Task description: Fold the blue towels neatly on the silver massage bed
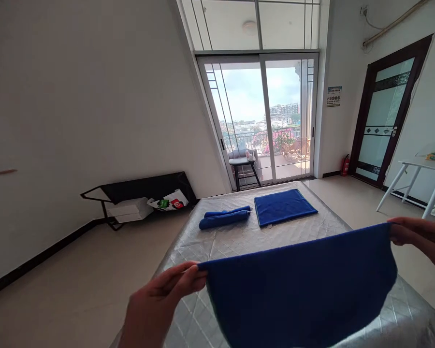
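Note:
A blue cloth point(300, 290) hangs stretched between my two hands above a quilted silver-grey surface point(192, 246). Its upper left corner is pinched in my left hand point(163, 295), and my right hand point(420, 237) pinches the upper right corner. The cloth's lower edge runs partly out of view at the bottom. Beyond it, on the surface, another blue cloth point(284, 207) lies flat with a small white tag at its near edge. To the left of that one are rolled blue cloths point(225, 217), lying side by side.
Against the left wall stands a black frame point(148, 186) with white boxes point(130, 210) and a printed bag point(170, 200). A dark stool point(242, 163) is by the sliding glass door. At right are a white table point(426, 166) and a fire extinguisher point(345, 165).

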`<action>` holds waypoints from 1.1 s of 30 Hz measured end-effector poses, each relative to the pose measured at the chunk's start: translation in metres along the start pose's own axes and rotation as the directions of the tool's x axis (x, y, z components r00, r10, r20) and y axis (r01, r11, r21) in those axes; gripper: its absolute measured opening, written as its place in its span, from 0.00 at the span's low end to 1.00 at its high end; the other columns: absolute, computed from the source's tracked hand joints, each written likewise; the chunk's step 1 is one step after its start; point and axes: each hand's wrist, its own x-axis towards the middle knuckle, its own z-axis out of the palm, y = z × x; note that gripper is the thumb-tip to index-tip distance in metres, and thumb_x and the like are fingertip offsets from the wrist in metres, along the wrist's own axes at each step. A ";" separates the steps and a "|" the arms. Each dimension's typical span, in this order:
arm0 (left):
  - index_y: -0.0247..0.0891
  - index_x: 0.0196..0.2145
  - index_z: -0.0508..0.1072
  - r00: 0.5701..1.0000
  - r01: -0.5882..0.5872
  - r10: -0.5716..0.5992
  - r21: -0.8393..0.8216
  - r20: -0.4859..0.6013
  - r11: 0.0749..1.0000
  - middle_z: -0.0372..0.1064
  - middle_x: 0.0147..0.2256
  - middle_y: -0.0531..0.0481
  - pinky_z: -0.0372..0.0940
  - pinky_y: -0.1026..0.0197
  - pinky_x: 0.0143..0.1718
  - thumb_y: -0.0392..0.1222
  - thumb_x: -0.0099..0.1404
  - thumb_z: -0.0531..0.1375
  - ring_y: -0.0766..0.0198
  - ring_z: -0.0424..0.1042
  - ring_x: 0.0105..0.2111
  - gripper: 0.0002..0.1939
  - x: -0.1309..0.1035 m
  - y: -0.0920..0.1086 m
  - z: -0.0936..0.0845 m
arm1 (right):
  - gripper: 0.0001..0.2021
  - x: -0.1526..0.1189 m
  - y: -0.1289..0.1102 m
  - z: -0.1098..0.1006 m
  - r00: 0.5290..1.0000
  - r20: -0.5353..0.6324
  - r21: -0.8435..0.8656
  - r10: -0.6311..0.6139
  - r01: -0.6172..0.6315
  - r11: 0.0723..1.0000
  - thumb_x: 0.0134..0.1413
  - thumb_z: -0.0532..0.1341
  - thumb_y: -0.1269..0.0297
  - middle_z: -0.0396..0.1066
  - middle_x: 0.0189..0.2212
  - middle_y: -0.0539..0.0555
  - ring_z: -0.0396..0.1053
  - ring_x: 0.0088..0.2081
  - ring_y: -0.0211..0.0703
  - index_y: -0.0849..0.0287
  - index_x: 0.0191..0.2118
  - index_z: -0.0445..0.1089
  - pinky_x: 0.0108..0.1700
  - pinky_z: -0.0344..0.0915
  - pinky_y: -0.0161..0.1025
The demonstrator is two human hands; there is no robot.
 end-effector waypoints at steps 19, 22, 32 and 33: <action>0.32 0.42 0.75 0.969 -0.244 0.236 -0.354 -0.066 0.903 0.81 0.33 0.44 0.73 0.55 0.46 0.46 0.65 0.61 0.57 0.81 0.39 0.14 0.284 0.017 0.218 | 0.05 0.282 -0.018 0.204 0.984 0.007 0.371 -0.179 0.164 0.914 0.58 0.64 0.68 0.80 0.33 0.55 0.79 0.35 0.44 0.60 0.40 0.75 0.41 0.77 0.40; 0.34 0.45 0.75 0.963 -0.266 0.269 -0.113 0.020 0.957 0.81 0.38 0.43 0.72 0.57 0.47 0.49 0.69 0.55 0.58 0.80 0.42 0.17 0.271 -0.038 0.240 | 0.08 0.278 0.021 0.236 0.989 0.068 0.278 -0.132 0.109 0.955 0.59 0.62 0.68 0.80 0.35 0.56 0.79 0.36 0.44 0.61 0.43 0.75 0.42 0.76 0.39; 0.42 0.41 0.80 0.904 -0.370 0.281 0.262 0.321 0.891 0.81 0.43 0.45 0.70 0.56 0.48 0.47 0.68 0.54 0.53 0.79 0.45 0.16 0.173 -0.184 0.268 | 0.10 0.194 0.154 0.277 0.971 0.232 -0.249 0.054 0.006 0.968 0.52 0.59 0.71 0.80 0.30 0.52 0.79 0.40 0.50 0.53 0.31 0.79 0.47 0.71 0.41; 0.42 0.43 0.80 0.894 -0.405 0.310 0.284 0.325 0.869 0.80 0.44 0.45 0.69 0.57 0.49 0.47 0.69 0.53 0.54 0.78 0.46 0.17 0.175 -0.186 0.268 | 0.10 0.195 0.156 0.276 0.970 0.239 -0.271 0.048 0.019 0.962 0.53 0.59 0.70 0.80 0.31 0.51 0.78 0.41 0.50 0.52 0.33 0.79 0.48 0.70 0.40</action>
